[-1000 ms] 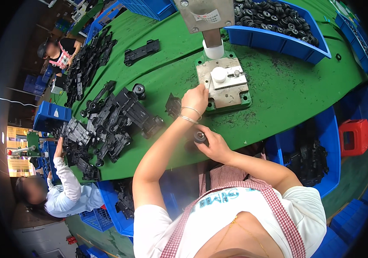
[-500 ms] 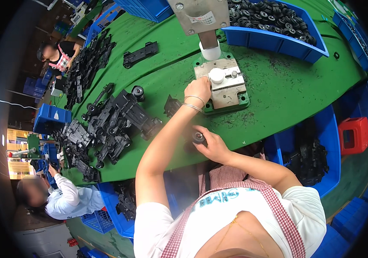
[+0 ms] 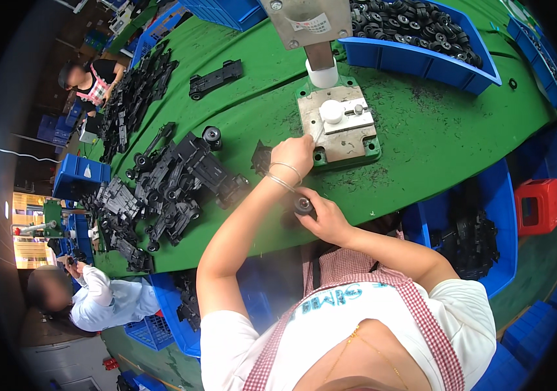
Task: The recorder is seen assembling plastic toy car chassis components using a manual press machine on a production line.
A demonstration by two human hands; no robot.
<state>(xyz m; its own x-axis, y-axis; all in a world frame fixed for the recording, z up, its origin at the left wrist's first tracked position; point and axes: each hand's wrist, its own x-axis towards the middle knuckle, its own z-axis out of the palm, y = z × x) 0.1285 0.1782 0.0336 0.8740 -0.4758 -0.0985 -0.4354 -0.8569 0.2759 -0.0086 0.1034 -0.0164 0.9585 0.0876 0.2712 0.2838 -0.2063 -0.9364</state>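
Note:
My left hand, with thin bangles on the wrist, reaches forward. Its bunched fingertips touch the near left corner of a metal fixture plate on a green base. A white round peg stands on that plate under the white tip of a press ram. Whether the fingers pinch a small part is hidden. My right hand stays close to my body at the table edge, closed around a small black wheel.
A heap of black toy-car chassis parts lies to the left on the green table. A blue bin of black wheels stands behind the press. Another blue bin and a red stool are at my right. Two other people work at the left.
My left hand went up onto the fixture plate, then drew back a little to its near corner. The right hand with the wheel barely moved.

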